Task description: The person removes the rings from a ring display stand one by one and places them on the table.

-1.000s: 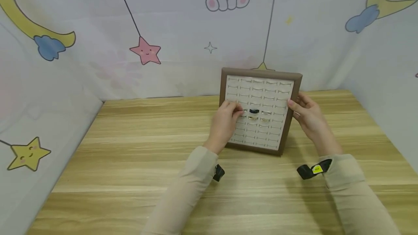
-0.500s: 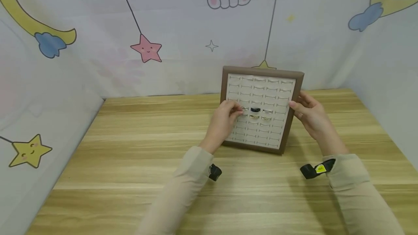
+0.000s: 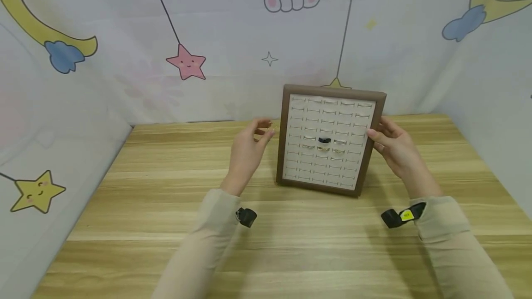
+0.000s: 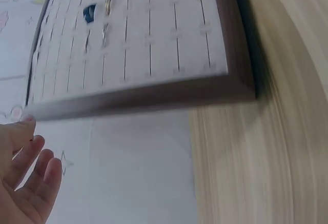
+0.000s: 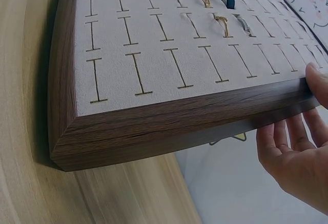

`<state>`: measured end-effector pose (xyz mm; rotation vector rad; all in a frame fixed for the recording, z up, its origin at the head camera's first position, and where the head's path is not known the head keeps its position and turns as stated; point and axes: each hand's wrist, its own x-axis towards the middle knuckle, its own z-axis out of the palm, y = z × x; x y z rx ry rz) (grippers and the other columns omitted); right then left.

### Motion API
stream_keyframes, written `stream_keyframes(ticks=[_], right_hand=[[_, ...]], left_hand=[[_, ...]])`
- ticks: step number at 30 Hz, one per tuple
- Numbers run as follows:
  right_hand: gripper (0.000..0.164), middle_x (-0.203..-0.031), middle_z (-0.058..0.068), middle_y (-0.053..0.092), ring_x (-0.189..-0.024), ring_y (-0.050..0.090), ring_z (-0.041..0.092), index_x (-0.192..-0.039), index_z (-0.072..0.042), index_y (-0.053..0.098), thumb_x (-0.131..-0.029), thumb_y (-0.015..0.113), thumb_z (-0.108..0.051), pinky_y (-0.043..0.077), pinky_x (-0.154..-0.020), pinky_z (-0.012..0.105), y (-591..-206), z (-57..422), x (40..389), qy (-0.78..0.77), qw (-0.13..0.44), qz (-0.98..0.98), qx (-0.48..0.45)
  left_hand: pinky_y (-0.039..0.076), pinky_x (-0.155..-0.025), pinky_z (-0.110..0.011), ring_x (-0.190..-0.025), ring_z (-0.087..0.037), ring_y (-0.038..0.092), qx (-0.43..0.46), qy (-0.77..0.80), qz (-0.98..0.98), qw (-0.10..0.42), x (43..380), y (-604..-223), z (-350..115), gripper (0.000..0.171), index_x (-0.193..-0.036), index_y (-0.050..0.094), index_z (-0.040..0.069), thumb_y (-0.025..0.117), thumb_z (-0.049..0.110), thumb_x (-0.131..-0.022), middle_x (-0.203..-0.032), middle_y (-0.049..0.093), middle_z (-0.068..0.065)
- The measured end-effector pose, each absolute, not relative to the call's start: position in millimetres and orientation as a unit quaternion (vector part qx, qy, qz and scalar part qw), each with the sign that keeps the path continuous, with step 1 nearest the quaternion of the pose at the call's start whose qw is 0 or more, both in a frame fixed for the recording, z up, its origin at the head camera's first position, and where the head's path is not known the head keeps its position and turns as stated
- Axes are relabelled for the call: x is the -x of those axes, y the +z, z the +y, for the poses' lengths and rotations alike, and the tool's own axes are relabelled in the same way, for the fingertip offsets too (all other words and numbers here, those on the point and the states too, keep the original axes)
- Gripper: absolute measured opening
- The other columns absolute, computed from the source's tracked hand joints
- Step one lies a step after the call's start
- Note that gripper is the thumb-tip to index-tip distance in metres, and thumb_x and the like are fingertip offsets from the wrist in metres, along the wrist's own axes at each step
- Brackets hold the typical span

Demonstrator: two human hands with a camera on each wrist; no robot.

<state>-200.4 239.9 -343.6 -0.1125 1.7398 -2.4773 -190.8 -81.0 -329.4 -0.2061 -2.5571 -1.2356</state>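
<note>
A ring display board [image 3: 332, 91] with a brown wood-grain frame and a pale slotted face stands tilted back on the table. Several rings sit in its middle slots. Among them are a wide black ring [image 3: 324, 140], a silver ring [image 3: 340, 142] and a gold ring [image 5: 222, 25]. My right hand [image 3: 396, 151] grips the board's right side, thumb on the front of the frame and fingers behind it. Off the board's left side is my left hand [image 3: 246, 153], fingers loosely bent and nothing seen between them. In the left wrist view its thumb overlaps the frame's corner.
The wood-grain table [image 3: 166, 188] runs back to a white cloth backdrop [image 3: 224, 26] printed with stars and moons. Side cloths rise at left and right. A black strap camera [image 3: 246, 217] is on each wrist.
My left hand has drawn away from the rings to the left, off the board, leaving a silver ring visible in its slot. My right hand still holds the board's right side.
</note>
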Motion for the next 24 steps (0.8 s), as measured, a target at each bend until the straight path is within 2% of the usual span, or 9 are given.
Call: stream_keyframes(ticks=[4,11,17,24], right_hand=[[0.037,-0.108,-0.008,0.053,-0.098,0.050,0.004,-0.122,-0.022,0.051,-0.091,0.061,-0.004,0.047,-0.081,0.015,-343.8,239.9,200.1,-0.814,0.056,0.576,0.036],[0.034,-0.106,-0.008,0.056,-0.097,0.052,0.004,-0.118,-0.023,0.056,-0.090,0.062,-0.003,0.048,-0.081,0.015,-343.9,239.5,200.5,-0.819,0.052,0.571,0.038],[0.032,-0.104,-0.008,0.056,-0.096,0.052,0.004,-0.114,-0.024,0.059,-0.090,0.062,-0.003,0.048,-0.081,0.015,-343.9,239.4,200.9,-0.819,0.051,0.570,0.042],[0.032,-0.104,-0.007,0.057,-0.096,0.053,0.004,-0.115,-0.023,0.058,-0.090,0.062,-0.003,0.048,-0.081,0.015,-344.1,239.4,201.5,-0.818,0.051,0.571,0.043]], left_hand=[[0.056,-0.084,-0.037,-0.106,-0.024,0.063,0.029,-0.428,-0.890,0.153,192.0,-329.9,-106.2,0.036,-0.125,0.060,0.010,0.062,0.024,-0.093,-0.122,0.066,-0.007],[0.051,-0.086,-0.044,-0.109,-0.030,0.060,-0.049,-0.420,-0.891,0.164,194.5,-343.8,-153.3,0.035,-0.124,0.063,0.008,0.064,0.024,-0.092,-0.122,0.065,-0.012],[0.048,-0.088,-0.046,-0.106,-0.032,0.056,-0.102,-0.395,-0.897,0.171,192.7,-363.7,-191.4,0.035,-0.122,0.062,0.004,0.064,0.021,-0.092,-0.121,0.063,-0.016],[0.045,-0.085,-0.045,-0.106,-0.032,0.055,-0.178,-0.373,-0.898,0.153,185.3,-381.0,-227.7,0.033,-0.123,0.062,0.004,0.063,0.019,-0.093,-0.120,0.063,-0.017]])
